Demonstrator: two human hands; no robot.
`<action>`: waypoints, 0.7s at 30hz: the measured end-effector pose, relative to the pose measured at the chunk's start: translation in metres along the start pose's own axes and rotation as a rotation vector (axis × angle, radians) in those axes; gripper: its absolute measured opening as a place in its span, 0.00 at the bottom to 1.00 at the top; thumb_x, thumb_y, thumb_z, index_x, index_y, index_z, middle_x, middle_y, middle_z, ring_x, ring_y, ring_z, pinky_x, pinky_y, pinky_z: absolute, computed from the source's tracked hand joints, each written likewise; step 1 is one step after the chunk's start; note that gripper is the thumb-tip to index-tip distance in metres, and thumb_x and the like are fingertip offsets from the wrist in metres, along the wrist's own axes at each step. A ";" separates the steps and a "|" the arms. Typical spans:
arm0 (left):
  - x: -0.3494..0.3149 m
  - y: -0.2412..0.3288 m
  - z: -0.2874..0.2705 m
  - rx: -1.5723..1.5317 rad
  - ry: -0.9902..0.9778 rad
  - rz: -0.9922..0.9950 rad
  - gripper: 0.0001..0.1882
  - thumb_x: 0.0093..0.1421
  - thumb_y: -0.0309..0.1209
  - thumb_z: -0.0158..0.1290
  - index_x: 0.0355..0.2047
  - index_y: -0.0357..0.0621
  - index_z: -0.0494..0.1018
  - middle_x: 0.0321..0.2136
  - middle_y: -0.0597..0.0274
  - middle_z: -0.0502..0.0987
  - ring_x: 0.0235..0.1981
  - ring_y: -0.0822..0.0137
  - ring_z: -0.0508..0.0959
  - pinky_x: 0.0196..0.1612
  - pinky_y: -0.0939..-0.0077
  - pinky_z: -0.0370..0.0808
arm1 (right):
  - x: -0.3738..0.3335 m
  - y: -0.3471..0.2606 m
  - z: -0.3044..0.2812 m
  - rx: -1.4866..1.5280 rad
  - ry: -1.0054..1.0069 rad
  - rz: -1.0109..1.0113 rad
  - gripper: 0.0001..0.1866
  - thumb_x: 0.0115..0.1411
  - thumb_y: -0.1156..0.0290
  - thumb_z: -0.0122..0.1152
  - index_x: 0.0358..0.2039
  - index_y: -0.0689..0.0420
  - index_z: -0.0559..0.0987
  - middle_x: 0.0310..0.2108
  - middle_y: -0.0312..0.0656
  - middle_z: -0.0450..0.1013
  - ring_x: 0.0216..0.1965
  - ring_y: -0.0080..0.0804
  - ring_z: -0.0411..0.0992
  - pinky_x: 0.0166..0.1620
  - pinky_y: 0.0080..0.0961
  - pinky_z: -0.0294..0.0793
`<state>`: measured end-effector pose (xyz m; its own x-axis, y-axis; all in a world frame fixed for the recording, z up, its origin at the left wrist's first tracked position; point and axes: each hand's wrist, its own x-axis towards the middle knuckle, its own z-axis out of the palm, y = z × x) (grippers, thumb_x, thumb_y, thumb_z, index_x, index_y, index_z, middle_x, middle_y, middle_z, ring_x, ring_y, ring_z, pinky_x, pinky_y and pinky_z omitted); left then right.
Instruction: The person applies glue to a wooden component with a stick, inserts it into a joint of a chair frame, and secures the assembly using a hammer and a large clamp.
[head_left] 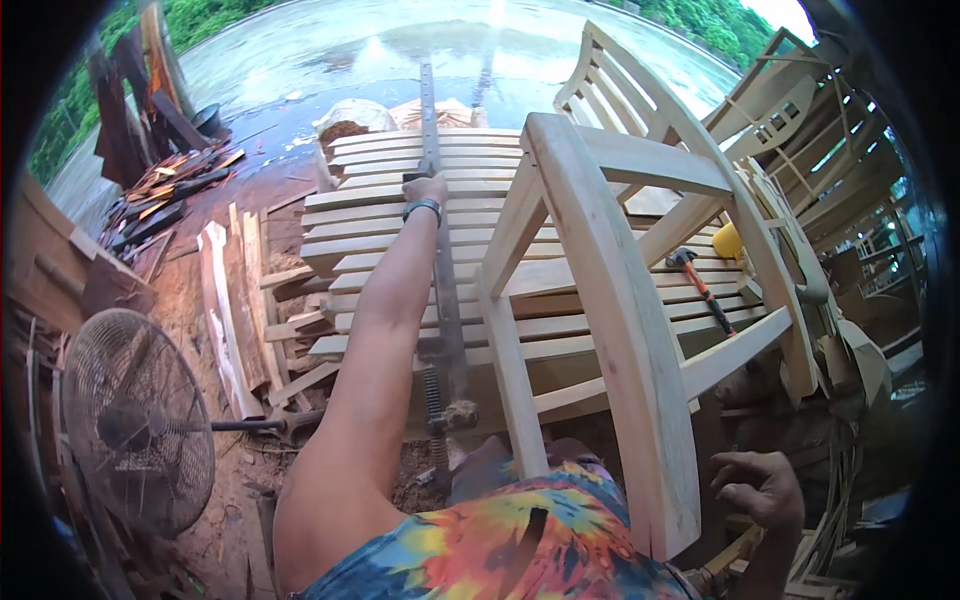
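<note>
My left hand (428, 188), grip clenched on a long steel bar clamp (441, 290), reaches across the slatted seat of an unfinished pale-wood bench (600, 290); the clamp's screw end sinks from view behind my tie-dye shirt. My right hand (757, 487), fingers curled and released, hovers beside the bench's curved arm. An orange-handled hammer (700, 286) rests near the seat's right edge.

Your count at the bench

You have one long clamp (440, 300), one hammer (700, 285), one yellow cup (727, 241), one fan (135, 420), and two hands: left (428, 187), right (760, 487).
</note>
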<state>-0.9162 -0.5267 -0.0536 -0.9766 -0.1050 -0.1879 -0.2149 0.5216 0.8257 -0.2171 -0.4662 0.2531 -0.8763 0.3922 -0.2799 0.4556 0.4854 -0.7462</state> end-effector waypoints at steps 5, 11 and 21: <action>0.011 0.018 0.028 0.017 -0.261 -0.078 0.41 0.57 0.58 0.55 0.60 0.38 0.71 0.64 0.47 0.68 0.65 0.53 0.69 0.67 0.66 0.64 | -0.015 0.035 0.040 0.207 0.047 0.359 0.22 0.56 0.80 0.66 0.53 0.67 0.79 0.36 0.44 0.82 0.34 0.25 0.79 0.41 0.23 0.79; 0.023 0.021 0.044 0.064 -0.135 -0.107 0.49 0.57 0.69 0.49 0.58 0.32 0.72 0.59 0.45 0.74 0.61 0.51 0.73 0.64 0.60 0.67 | -0.018 0.057 0.077 0.372 -0.003 0.444 0.22 0.62 0.76 0.65 0.56 0.67 0.76 0.40 0.42 0.81 0.42 0.24 0.77 0.50 0.25 0.76; 0.083 0.003 0.019 -0.767 -0.444 -0.095 0.29 0.71 0.60 0.31 0.28 0.58 0.72 0.16 0.74 0.58 0.15 0.74 0.56 0.17 0.70 0.52 | -0.017 0.094 0.074 0.413 -0.086 0.516 0.23 0.64 0.69 0.66 0.58 0.59 0.77 0.40 0.39 0.82 0.41 0.21 0.77 0.46 0.24 0.78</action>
<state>-0.9977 -0.5179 -0.0762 -0.8940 0.3016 -0.3315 -0.3991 -0.1992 0.8950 -0.1713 -0.4850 0.1428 -0.5791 0.4221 -0.6975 0.7373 -0.0941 -0.6690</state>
